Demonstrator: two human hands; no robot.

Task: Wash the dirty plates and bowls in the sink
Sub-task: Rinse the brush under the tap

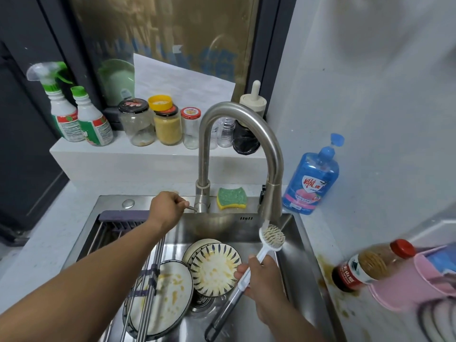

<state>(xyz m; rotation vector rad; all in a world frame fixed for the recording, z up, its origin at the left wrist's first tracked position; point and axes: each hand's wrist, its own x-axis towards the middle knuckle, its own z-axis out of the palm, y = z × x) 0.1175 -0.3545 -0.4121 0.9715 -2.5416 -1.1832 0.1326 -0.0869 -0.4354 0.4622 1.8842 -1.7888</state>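
Inside the steel sink (pixel 299 245) lie a large white plate (pixel 170 292) smeared with yellow food and two striped bowls (pixel 214 269), the upper one also dirty. My left hand (pixel 166 208) grips the faucet lever (pixel 191 208) at the base of the curved faucet (pixel 246 119). My right hand (pixel 265 277) holds a white dish brush (pixel 271 236) by its handle, bristle head up under the spout. No water is visibly running.
A metal drying rack (pixel 148 275) spans the sink's left part, over the plate. A green-yellow sponge (pixel 232 198) sits behind the sink. Blue dish soap (pixel 312 178) stands at the right, a sauce bottle (pixel 370 265) and pink container (pixel 414 282) nearer. Jars and spray bottles line the ledge (pixel 103 149).
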